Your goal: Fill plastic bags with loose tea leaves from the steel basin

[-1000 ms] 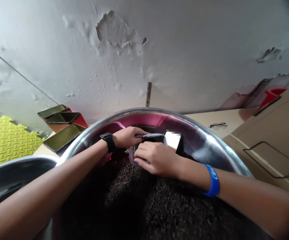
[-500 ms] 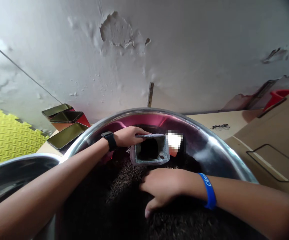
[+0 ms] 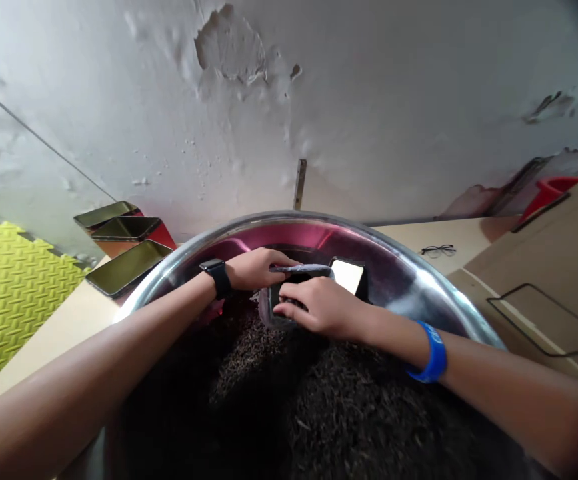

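Observation:
A large steel basin [image 3: 419,280] holds a heap of dark loose tea leaves [image 3: 329,413]. A small grey bag [image 3: 269,308] stands open in the leaves at the basin's far side. My left hand [image 3: 253,268], with a black watch on its wrist, grips the bag's far rim. My right hand [image 3: 319,308], with a blue wristband, is cupped over the bag's mouth with its fingers curled; whether leaves are in it is hidden. A white-faced card or tin [image 3: 347,275] stands just behind the bag.
Three gold-lidded red tins [image 3: 129,267] lie stacked at the left on a pale table [image 3: 43,333]. A yellow foam mat [image 3: 9,280] is further left. Spectacles [image 3: 436,251] and a cardboard box [image 3: 553,267] are at the right. A peeling wall stands behind.
My right hand went down into the leaves half a second ago and has come back up over the bag's mouth. The second steel basin at the lower left is out of view.

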Available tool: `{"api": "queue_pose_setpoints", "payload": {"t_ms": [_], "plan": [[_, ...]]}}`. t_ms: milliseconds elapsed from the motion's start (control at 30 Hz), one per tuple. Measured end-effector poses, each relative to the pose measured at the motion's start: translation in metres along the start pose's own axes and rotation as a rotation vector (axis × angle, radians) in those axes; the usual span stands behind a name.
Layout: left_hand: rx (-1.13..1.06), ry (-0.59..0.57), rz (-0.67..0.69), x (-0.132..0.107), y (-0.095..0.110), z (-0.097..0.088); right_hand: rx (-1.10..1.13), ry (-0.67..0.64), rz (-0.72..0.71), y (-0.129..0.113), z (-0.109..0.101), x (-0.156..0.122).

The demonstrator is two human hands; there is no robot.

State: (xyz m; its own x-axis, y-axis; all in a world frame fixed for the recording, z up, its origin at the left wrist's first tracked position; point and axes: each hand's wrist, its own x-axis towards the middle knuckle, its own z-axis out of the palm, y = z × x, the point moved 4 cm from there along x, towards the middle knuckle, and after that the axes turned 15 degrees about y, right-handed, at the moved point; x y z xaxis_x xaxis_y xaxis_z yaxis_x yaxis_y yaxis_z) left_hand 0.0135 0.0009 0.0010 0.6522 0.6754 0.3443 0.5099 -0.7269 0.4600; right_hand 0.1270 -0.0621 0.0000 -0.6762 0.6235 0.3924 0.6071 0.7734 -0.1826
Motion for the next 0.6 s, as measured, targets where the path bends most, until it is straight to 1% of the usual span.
{"api": "queue_pose_setpoints", "payload": {"t_ms": [67, 133, 200, 300, 333, 367, 433, 500, 600], "plan": [[0.007, 0.006, 0.016, 0.0, 0.001, 0.0, -0.136, 0.039, 0.027, 0.014, 0.004, 0.001], [0.017, 0.014, 0.02, 0.001, 0.001, 0.0, -0.224, 0.035, 0.015, 0.018, 0.009, 0.0], [0.023, 0.014, 0.011, 0.001, 0.0, 0.0, -0.238, 0.051, -0.024, 0.011, 0.011, -0.002], [0.022, 0.013, -0.007, 0.0, -0.001, 0.001, -0.136, 0.101, -0.116, -0.015, 0.007, -0.005], [0.022, 0.018, -0.015, 0.0, -0.001, 0.001, -0.072, 0.074, -0.155, -0.024, 0.007, -0.008], [0.022, 0.021, -0.022, 0.0, -0.002, 0.0, 0.004, 0.019, -0.203, -0.033, 0.009, -0.011], [0.021, 0.021, -0.035, 0.0, -0.002, 0.0, 0.117, -0.14, -0.307, -0.044, 0.016, -0.021], [0.023, 0.014, -0.039, 0.0, -0.004, 0.0, 0.114, -0.305, -0.36, -0.045, 0.027, -0.03], [0.032, 0.005, -0.036, 0.0, -0.005, -0.001, 0.047, -0.442, -0.321, -0.037, 0.039, -0.038]]}}
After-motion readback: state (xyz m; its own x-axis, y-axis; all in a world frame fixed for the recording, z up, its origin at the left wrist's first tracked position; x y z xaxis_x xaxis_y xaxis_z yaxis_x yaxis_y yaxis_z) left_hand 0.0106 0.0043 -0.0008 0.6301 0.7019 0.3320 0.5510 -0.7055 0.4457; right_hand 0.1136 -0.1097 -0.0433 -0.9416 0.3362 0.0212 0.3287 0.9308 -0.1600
